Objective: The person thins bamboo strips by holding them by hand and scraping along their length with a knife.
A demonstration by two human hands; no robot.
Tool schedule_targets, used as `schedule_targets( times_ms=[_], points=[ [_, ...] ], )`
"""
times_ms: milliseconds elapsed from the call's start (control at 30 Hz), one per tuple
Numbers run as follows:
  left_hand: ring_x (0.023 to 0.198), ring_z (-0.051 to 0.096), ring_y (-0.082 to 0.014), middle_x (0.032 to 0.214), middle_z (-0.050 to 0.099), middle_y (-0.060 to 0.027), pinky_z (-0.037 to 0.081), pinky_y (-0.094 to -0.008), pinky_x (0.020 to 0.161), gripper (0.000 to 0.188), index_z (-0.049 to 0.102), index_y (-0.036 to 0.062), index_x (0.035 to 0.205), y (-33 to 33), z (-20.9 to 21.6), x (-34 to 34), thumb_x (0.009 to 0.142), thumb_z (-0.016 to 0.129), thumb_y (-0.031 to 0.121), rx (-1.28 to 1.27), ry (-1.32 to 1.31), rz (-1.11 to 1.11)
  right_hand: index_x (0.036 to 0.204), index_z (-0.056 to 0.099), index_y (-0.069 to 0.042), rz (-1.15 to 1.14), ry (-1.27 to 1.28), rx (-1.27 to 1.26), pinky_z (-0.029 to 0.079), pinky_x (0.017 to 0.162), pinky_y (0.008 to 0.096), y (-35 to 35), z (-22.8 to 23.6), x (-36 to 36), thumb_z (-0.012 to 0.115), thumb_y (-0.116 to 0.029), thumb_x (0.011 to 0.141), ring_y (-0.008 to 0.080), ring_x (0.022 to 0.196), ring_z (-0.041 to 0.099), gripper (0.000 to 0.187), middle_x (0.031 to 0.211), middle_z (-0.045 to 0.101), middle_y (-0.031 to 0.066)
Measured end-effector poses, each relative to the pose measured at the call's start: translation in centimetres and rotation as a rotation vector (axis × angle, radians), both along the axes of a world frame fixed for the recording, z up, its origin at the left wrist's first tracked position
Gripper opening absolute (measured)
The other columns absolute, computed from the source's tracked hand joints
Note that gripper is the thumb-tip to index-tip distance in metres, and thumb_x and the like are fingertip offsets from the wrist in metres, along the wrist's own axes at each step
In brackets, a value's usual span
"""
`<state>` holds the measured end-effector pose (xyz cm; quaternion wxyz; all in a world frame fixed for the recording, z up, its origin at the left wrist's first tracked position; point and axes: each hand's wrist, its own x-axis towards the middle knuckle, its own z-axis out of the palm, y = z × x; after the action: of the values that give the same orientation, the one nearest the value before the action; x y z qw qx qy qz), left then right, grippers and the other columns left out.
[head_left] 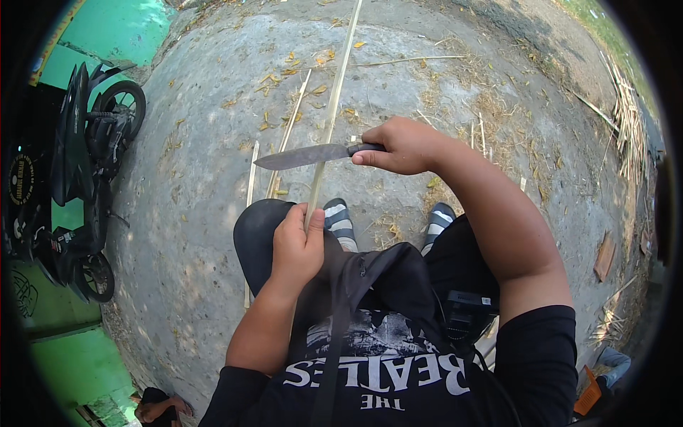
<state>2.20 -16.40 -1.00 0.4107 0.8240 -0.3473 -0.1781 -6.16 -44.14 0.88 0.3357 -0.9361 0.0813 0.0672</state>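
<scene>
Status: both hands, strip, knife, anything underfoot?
Left hand gripping pale strip. Right hand on knife handle, blade crosswise over strip. Loose sticks and dry leaves on ground ahead.

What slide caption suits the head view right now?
The right hand holds a knife across a long pale strip gripped in the left hand, above leaf-strewn ground.

The far end of my strip [334,107] runs out past the top edge; its near end is lost below my left hand [297,242]. My right hand [398,146] covers part of the knife [302,156], and I can't tell whether it bites the strip. The lower edge cuts off a person [162,410] at lower left.
</scene>
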Motion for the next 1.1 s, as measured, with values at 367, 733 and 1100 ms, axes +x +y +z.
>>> schedule_targets(
  times_ms=[367, 733, 1100],
  points=[
    [0.067, 0.054, -0.0121, 0.072, 0.06, -0.0061, 0.046, -0.0314, 0.062, 0.032, 0.064, -0.0044, 0.104, 0.2, 0.2, -0.1, 0.107, 0.057, 0.027, 0.018, -0.033, -0.015, 0.098, 0.073, -0.001, -0.028, -0.002, 0.007, 0.052, 0.076, 0.0501, -1.0, -0.2, -0.1, 0.055, -0.065, 0.097, 0.0418, 0.083, 0.068, 0.067, 0.081, 0.069, 0.023],
    [0.063, 0.054, -0.014, 0.07, 0.06, -0.0072, 0.046, -0.0325, 0.061, 0.033, 0.064, -0.0048, 0.105, 0.4, 0.3, -0.4, 0.107, 0.057, 0.027, 0.015, -0.043, -0.034, 0.1, 0.073, -0.003, -0.241, -0.102, 0.1, 0.052, 0.076, 0.0479, -2.1, -2.2, 0.3, 0.054, -0.063, 0.099, 0.0384, 0.081, 0.068, 0.064, 0.083, 0.069, 0.0214],
    [0.063, 0.054, -0.0151, 0.07, 0.061, -0.0078, 0.046, -0.0328, 0.061, 0.032, 0.064, -0.0043, 0.105, 0.0, 0.3, -0.4, 0.106, 0.059, 0.028, 0.018, -0.052, -0.045, 0.092, 0.072, -0.002, -0.02, -0.003, 0.006, 0.052, 0.075, 0.0499, -0.8, 0.0, -0.1, 0.055, -0.069, 0.095, 0.0396, 0.083, 0.069, 0.07, 0.081, 0.068, 0.0226]
  ],
)
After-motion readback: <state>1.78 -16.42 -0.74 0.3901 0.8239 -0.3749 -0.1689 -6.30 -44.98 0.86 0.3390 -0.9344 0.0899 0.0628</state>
